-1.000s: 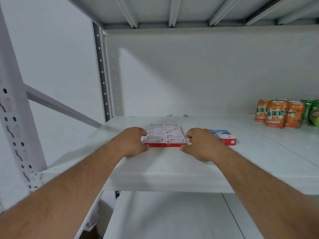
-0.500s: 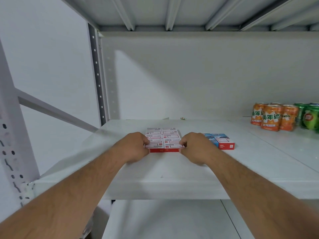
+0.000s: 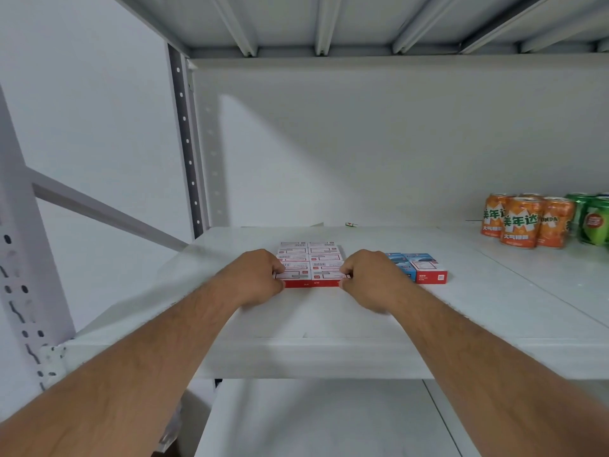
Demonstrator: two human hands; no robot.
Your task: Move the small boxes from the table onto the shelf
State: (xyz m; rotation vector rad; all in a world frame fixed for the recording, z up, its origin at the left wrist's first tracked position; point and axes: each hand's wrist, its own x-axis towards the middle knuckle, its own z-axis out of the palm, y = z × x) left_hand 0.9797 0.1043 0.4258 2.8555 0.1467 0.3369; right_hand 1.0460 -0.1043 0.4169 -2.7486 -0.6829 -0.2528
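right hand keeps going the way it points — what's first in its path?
The right hand points left and inward, already against the red boxes; it would push them toward the left hand on the far side. Depth unclear.

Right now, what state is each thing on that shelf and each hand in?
left hand: curled, gripping the left side of the red boxes
right hand: curled, gripping their right side
red boxes: flat on the shelf, packed together
blue boxes: resting, untouched
orange cans: upright
green cans: upright

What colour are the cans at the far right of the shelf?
Green cans, beside orange ones; head view, the only one.
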